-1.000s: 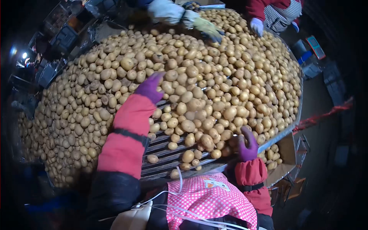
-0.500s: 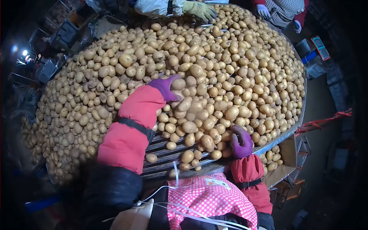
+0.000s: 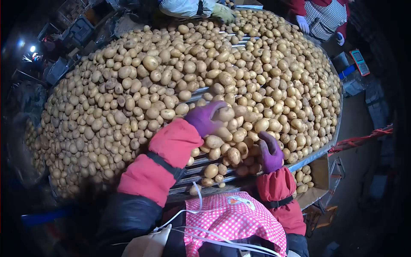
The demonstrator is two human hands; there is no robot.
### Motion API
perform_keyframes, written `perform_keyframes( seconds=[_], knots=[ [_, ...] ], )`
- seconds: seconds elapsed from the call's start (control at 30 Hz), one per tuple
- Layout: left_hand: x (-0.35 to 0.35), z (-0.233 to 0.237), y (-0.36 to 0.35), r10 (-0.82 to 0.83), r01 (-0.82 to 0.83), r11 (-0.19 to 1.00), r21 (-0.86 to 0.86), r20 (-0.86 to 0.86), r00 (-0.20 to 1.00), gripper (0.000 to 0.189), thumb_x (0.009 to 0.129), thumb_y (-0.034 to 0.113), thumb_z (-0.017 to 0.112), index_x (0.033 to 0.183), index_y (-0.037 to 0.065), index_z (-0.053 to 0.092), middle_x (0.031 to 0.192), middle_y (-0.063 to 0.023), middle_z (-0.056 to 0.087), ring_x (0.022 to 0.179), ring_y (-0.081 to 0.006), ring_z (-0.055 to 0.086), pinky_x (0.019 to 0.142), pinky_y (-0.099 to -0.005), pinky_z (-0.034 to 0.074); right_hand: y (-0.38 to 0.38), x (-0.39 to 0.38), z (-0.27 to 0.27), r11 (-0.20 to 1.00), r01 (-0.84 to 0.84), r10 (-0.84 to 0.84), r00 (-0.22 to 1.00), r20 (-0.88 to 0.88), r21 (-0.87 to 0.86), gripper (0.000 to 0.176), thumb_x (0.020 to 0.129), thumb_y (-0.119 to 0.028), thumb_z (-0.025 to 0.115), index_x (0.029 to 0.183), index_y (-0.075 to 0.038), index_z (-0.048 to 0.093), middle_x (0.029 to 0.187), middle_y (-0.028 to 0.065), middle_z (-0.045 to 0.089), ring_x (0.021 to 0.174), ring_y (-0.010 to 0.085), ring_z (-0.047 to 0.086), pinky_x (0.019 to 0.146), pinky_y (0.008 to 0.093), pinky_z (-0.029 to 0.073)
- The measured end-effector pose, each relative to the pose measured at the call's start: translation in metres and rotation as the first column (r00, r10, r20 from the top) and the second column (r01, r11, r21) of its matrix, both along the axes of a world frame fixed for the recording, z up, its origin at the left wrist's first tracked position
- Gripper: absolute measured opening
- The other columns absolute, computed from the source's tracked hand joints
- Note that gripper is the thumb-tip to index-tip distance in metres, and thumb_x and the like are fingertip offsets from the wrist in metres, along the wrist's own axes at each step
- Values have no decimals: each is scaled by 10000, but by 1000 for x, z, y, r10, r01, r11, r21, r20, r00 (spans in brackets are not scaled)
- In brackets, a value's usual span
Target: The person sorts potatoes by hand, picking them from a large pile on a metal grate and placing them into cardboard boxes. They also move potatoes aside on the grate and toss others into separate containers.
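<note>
A wide heap of yellow-brown potatoes [image 3: 150, 63] covers a slatted metal table [image 3: 198, 165]. My left hand [image 3: 206, 118], in a purple glove, lies against the potatoes near the middle, fingers apart and slightly blurred, touching several potatoes from their left side. To the right, at the table's near edge, my right hand [image 3: 270, 152], also purple-gloved, is upright with thumb and fingers apart, beside potatoes and gripping none. Bare slats show below my left hand.
A box of potatoes [image 3: 319, 182] stands below the table's right edge. A co-worker's gloved hand [image 3: 223, 13] is at the far edge; another person [image 3: 325, 19] stands at the far right. A handheld device [image 3: 359, 62] and red strapping [image 3: 361, 139] lie to the right.
My left hand has moved right and nearer to me, pushing potatoes toward my right hand. Slats now show behind it. The co-worker's hand has shifted left, with more slats visible there.
</note>
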State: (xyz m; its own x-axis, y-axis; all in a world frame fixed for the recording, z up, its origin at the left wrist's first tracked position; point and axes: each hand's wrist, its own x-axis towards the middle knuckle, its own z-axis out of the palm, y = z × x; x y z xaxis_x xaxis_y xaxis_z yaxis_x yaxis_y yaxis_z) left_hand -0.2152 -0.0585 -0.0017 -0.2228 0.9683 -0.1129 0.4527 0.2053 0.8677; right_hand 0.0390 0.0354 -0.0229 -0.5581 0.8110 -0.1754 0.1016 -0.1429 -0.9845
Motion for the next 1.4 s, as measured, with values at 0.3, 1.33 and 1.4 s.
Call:
perform_keyframes(
  seconds=[0.3,1.33,1.4],
  knots=[
    [-16,-16,-1,140,-95,986,135,-386,912,475,858,230,669,1318,139,593,1116,-124,636,982,-321,655,823,-443,542,50,14,0,817,-82,-116,946,-302,-571,488,988,-522,507,1122,-56,552,874,131,669,511,217,579,339,242,346],
    [35,-45,-88,341,-289,922,257,-191,920,488,902,165,669,1361,61,541,1243,-134,600,1136,-233,576,970,-360,477,-32,226,10,418,467,-802,593,-75,-779,542,964,-585,447,988,-69,609,788,149,649,542,242,562,376,248,345],
    [8,-59,-121,429,-342,884,319,-264,864,564,867,216,717,1389,110,532,1402,-165,529,1303,-301,495,1077,-409,413,-42,282,-10,347,629,-885,465,-21,-695,531,930,-590,477,983,-80,614,782,153,647,549,251,568,384,268,351]
  ],
)
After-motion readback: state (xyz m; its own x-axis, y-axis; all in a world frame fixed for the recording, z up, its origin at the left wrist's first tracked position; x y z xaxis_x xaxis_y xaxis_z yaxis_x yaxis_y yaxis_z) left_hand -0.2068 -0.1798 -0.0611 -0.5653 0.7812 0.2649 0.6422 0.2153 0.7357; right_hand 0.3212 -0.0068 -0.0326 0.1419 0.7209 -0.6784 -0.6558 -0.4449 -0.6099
